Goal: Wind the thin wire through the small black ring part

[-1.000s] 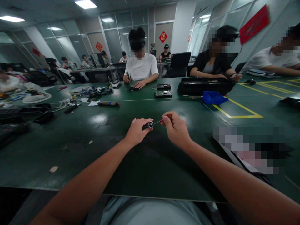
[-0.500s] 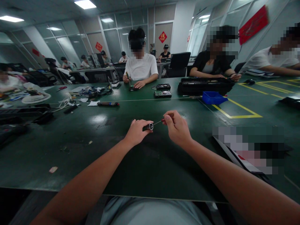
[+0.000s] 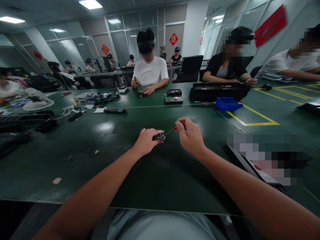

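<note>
Between the thumb and fingers of my left hand (image 3: 145, 141) lies a short dark cylinder (image 3: 158, 136), its ringed round end turned to the right and toward me. Something small and pale shows at that end; I cannot make out what it is. My right hand (image 3: 189, 135) is closed around a screwdriver (image 3: 180, 125) with a reddish handle. Its thin shaft slants down to the left, the tip at or very near the cylinder's open end. Whether the tip touches is too small to tell. Both hands are above the green table (image 3: 160, 176).
A dark tube-shaped device (image 3: 115, 110) rests by white paper at the left. Farther back are a circuit-board drive (image 3: 173, 100), a blue tray (image 3: 228, 104) and a long black housing (image 3: 220, 91). A co-worker (image 3: 150, 71) sits opposite. Papers (image 3: 260, 163) lie at right.
The cylinder's end has shifted slightly right and down, and a pale piece now shows at its opening. The screwdriver's handle has moved a little to the right and its shaft is steeper.
</note>
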The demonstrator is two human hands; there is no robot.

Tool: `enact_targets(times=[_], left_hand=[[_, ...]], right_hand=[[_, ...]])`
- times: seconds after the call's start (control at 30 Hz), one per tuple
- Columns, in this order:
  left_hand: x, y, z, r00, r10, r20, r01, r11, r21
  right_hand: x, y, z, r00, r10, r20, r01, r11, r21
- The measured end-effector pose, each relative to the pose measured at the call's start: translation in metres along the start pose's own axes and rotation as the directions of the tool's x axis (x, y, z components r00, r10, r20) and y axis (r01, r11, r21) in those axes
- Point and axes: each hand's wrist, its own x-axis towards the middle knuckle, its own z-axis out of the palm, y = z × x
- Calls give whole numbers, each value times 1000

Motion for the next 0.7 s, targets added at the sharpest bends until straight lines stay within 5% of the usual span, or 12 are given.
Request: enact_targets(times=[0.27, 0.5, 0.7], left_hand=[[0, 1, -1, 1000, 3, -22, -6, 993, -114], [2, 1, 3, 974, -160, -162, 92, 927, -364], [1, 3, 2, 969, -228, -100, 151, 859, -489]], right_hand=[[1, 2, 0, 1000, 15, -5, -15, 999, -44], [2, 1, -1, 1000, 20, -11, -20, 999, -44], [2, 3, -1, 1000, 9, -2, -10, 999, -49]])
